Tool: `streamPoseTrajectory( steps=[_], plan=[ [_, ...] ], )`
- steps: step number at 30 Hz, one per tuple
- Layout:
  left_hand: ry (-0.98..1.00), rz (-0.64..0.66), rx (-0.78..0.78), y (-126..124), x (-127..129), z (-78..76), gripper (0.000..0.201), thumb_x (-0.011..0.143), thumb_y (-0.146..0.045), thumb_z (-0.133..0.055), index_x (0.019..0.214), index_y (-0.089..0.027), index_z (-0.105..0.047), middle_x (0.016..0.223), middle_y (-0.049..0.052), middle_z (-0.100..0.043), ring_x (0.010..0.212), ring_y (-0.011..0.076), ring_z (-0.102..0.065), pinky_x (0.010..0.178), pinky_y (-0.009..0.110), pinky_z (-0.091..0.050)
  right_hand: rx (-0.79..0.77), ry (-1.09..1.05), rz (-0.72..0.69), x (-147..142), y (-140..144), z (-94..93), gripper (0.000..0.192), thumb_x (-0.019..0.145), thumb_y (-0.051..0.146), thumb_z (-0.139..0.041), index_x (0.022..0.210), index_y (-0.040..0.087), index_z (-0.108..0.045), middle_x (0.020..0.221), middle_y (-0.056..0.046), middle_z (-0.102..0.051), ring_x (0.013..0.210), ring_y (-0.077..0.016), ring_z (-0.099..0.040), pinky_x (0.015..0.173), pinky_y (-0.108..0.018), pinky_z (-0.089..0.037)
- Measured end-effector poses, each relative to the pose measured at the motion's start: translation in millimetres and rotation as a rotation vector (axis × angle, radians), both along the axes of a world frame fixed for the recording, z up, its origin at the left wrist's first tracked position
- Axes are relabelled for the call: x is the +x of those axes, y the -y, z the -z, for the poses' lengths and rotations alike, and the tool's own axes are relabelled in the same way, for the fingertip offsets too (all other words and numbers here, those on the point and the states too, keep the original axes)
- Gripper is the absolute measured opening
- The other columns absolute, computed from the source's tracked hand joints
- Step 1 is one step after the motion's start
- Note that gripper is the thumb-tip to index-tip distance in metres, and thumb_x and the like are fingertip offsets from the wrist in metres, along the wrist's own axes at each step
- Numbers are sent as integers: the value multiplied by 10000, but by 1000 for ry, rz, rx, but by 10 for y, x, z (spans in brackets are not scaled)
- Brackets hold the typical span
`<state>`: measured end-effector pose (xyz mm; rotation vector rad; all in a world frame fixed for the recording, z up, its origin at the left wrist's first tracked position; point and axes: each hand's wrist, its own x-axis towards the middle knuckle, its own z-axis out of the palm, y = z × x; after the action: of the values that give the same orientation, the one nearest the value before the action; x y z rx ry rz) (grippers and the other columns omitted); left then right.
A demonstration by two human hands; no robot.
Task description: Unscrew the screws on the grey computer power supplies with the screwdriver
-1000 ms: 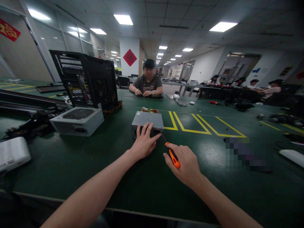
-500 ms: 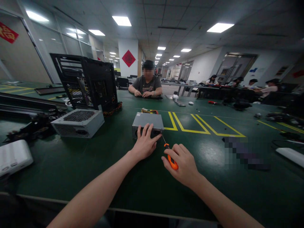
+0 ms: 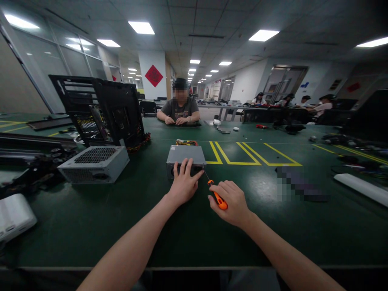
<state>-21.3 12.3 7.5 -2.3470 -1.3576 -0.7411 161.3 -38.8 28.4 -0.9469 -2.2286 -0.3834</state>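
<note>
No brand or label could be read on anything near me; the only marking was a red diamond sign (image 3: pixel 153 75) on the far pillar, its character too small to make out.

My left hand (image 3: pixel 182 186) lay flat, fingers spread, against the near face of the grey power supply (image 3: pixel 185 156), which sat on the green table (image 3: pixel 91 218) straight ahead of me. My right hand (image 3: pixel 229 203) was closed around the orange screwdriver (image 3: pixel 217 197), its thin shaft pointing at the box's near right corner.

A second, vented power supply (image 3: pixel 95 164) sat well to the left, in front of an open black computer case (image 3: pixel 100 110). A white box (image 3: pixel 13 216) lay near the table's left edge. To the right the tabletop was open, crossed by yellow lines (image 3: pixel 242 155), with a white bar (image 3: pixel 360 186) farther off.

A person in a grey shirt (image 3: pixel 179 108) sat across the table, hands resting on it. The office ran long, with panel lights (image 3: pixel 141 27) above.
</note>
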Motion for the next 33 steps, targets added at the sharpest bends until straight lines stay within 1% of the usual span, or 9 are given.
streamPoseTrajectory(
  steps=[4,8,10,16,21,24,27,29,33],
  plan=[
    [2,-4,-1,5,-3,-2,455,780,-227,-552,1221,-327,-503,1423,96,-258,1317,337,-183,1035,599,-105,-24,-77,-9,14,4,71,187,837,315,-474,867,155,-564,716,-38,-551,645,-150,-466,606,-282,-353],
    [7,8,6,7,-5,4,465,778,-204,-549,1226,-318,-500,1417,104,-265,1314,335,-193,1034,600,-109,-111,-221,31,16,8,92,182,847,282,-457,978,168,-513,793,-34,-596,653,-136,-517,629,-273,-398],
    [7,12,10,5,-7,6,469,776,-198,-551,1227,-320,-500,1415,99,-268,1312,333,-197,1035,598,-109,-139,-257,41,15,13,93,160,834,262,-465,968,181,-497,796,-28,-596,646,-133,-525,630,-271,-407],
    [-10,6,2,-1,-2,5,461,776,-222,-556,1222,-327,-500,1415,102,-259,1317,339,-183,1030,602,-110,-119,-197,-7,12,35,75,109,789,216,-485,884,174,-519,749,-26,-544,666,-147,-486,638,-292,-399],
    [-7,-13,11,9,13,4,452,780,-226,-551,1217,-330,-504,1411,95,-270,1311,331,-202,1036,595,-107,-101,-171,-22,-7,44,44,143,830,278,-469,853,167,-555,740,-39,-534,684,-156,-478,624,-297,-387],
    [-1,-3,10,9,13,2,447,779,-223,-550,1212,-328,-511,1415,94,-269,1310,337,-202,1033,602,-104,-78,-210,-8,-9,46,42,167,850,283,-441,900,166,-549,759,-41,-573,667,-150,-503,616,-290,-398],
    [2,2,11,6,9,-2,440,786,-221,-542,1213,-326,-511,1416,100,-267,1308,336,-208,1032,600,-105,-111,-271,26,1,48,57,175,847,272,-433,960,171,-520,789,-34,-605,638,-134,-529,607,-275,-415],
    [-1,1,9,5,6,-5,442,786,-222,-544,1214,-326,-511,1416,99,-269,1309,336,-204,1033,598,-107,-133,-277,41,9,49,68,154,825,261,-450,937,175,-511,779,-30,-599,635,-133,-530,610,-273,-418],
    [-12,2,3,4,1,-8,448,788,-224,-540,1223,-326,-500,1416,99,-268,1313,333,-195,1033,597,-110,-105,-218,22,10,47,60,109,794,230,-473,870,173,-527,739,-29,-565,651,-146,-501,620,-286,-401]
  ],
)
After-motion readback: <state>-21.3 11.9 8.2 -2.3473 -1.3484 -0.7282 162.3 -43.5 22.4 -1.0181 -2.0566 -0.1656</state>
